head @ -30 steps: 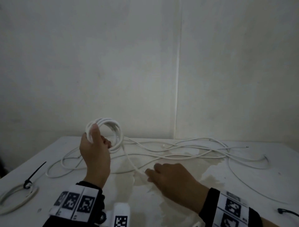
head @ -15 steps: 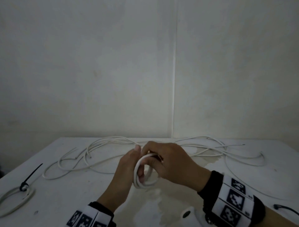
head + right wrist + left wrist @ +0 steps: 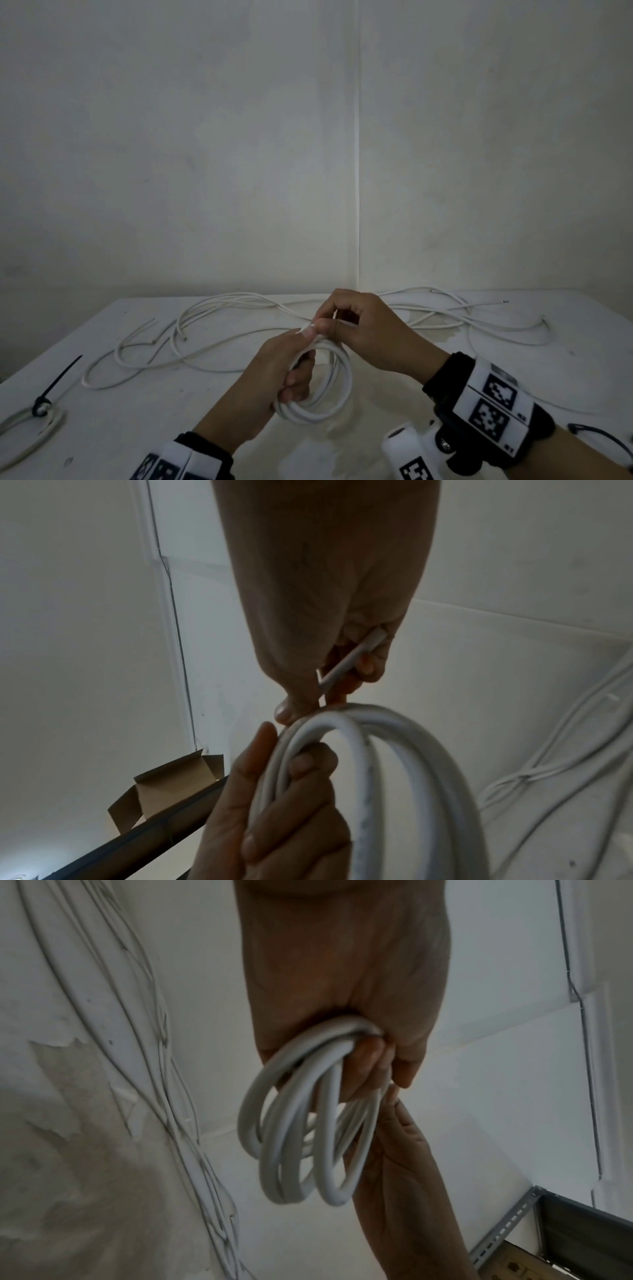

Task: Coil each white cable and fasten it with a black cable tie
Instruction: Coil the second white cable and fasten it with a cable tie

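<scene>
While the left hand [image 3: 274, 373] grips the coil [image 3: 322, 387] and the right hand [image 3: 370, 329] pinches its end [image 3: 352, 661], loose cables [image 3: 212, 329] lie behind, a tied coil [image 3: 30, 425] far left.

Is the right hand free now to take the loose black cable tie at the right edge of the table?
Probably not yet: the right hand pinches the white cable end at the coil. The black cable tie lies unobstructed nearby.

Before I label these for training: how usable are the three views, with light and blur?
Head view: dim, flat light, but the coil and both hands read clearly. Left wrist view: coil loops motion-smeared, wall lines bent by the wide lens. Right wrist view: cable end sharp, nearest loops soft.
</scene>
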